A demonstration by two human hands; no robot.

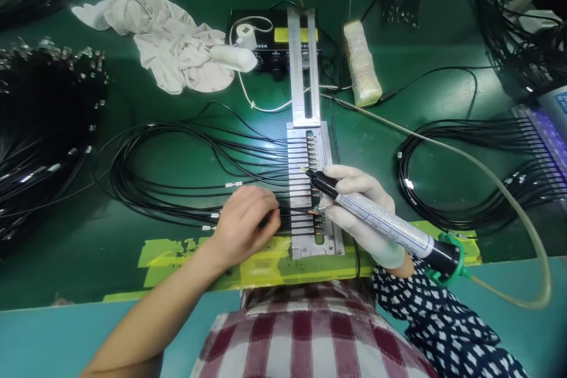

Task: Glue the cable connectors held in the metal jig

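My right hand [367, 212], in a white glove, is closed around a dispensing syringe [385, 224] with a black tip and a green cap at its back end. Its nozzle points left over the metal fixture [305, 245]. Black cables [261, 156] lie side by side in the fixture's slots, their small metal ends in a column near its middle. My bare left hand [248, 218] is closed just left of the fixture, fingers curled at a black cable [295, 209]. That cable's end reaches the gloved fingertips. The left fingertips are partly hidden.
A clear hose [500, 183] runs from the syringe cap around to the back. Behind the fixture stand a black control box [266, 62], a white cloth [177, 41] and a wrapped block [361, 65]. Cable bundles [44, 124] lie left, with a coil [407, 177] at right.
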